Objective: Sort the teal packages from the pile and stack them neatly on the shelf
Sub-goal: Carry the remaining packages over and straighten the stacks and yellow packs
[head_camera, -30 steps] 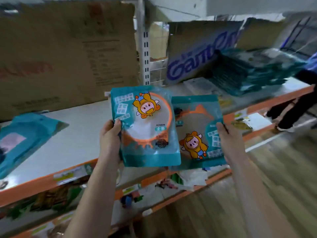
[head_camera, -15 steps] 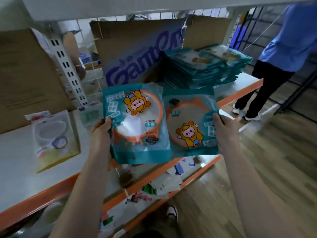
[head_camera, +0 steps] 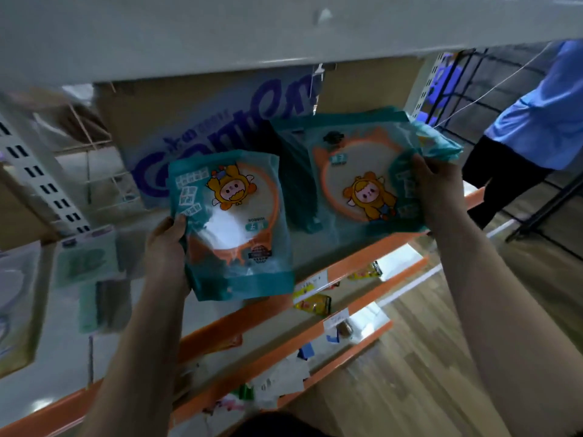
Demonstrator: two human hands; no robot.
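A grey upper shelf board (head_camera: 220, 36) ran across the whole top of the view. Below it, at the right, lay a wooden floor (head_camera: 426, 357). The orange-edged shelf (head_camera: 252, 313) sloped up from lower left to right, with further orange-edged levels beneath it holding small goods too blurred to name. At the back of the shelf stood a cardboard box (head_camera: 202, 121) printed with large blue lettering, and a perforated metal upright (head_camera: 41, 178) rose at the left. A second person in a blue shirt (head_camera: 542, 121) and dark trousers stood at the far right.

On the right part of the shelf, in front of the box, sat a stack of teal packages (head_camera: 296, 184), their dark edges showing at its left side. The right teal package (head_camera: 362, 184), with an orange ring and a yellow cartoon figure, lay over the top of that stack. Whether it rested on it could not be told. The left teal package (head_camera: 230, 228), of the same design, was held up in the air in front of the shelf, just left of the stack and tilted slightly.

The hands were well apart. The left hand (head_camera: 165, 247) gripped the left edge of the left package, thumb on its face. The right hand (head_camera: 441, 190) clasped the right edge of the right package, fingers curled round it.

A pale green pack (head_camera: 85, 257) lay blurred on the shelf at the left.
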